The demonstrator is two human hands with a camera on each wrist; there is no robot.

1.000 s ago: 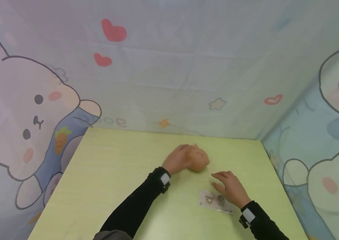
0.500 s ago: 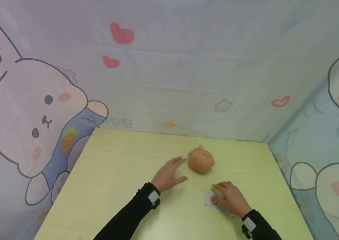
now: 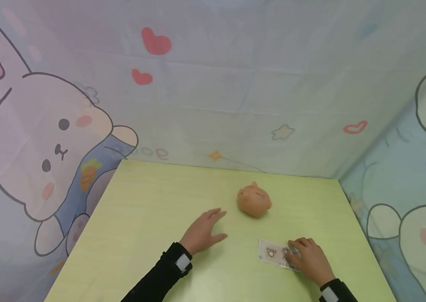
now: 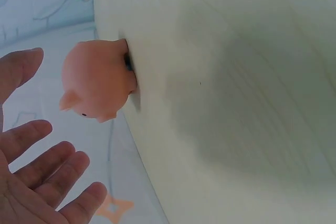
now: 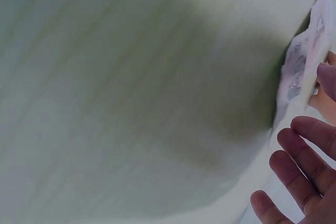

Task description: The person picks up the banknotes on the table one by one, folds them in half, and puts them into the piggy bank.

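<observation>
An orange piggy bank (image 3: 253, 201) stands on the yellow table toward the back, a thin line showing on its back. My left hand (image 3: 202, 233) is held out to the left and in front of it, fingers spread and holding nothing; in the left wrist view the piggy bank (image 4: 97, 74) sits apart from the fingertips. A small printed paper note (image 3: 271, 253) lies nearer the front. Over its right end is my right hand (image 3: 311, 261), covering part of the print. In the right wrist view the thumb and loosely bent fingers (image 5: 296, 182) are apart, beside the slightly rumpled note (image 5: 296, 66).
The yellow tabletop (image 3: 152, 201) runs back to a hanging cloth (image 3: 213, 84) with printed hearts and a rabbit. Another printed cloth (image 3: 424, 167) hangs along the right edge of the table.
My left hand has come off the piggy bank and drawn back to the left and nearer. My right hand has moved down and rightward, to the note's right end.
</observation>
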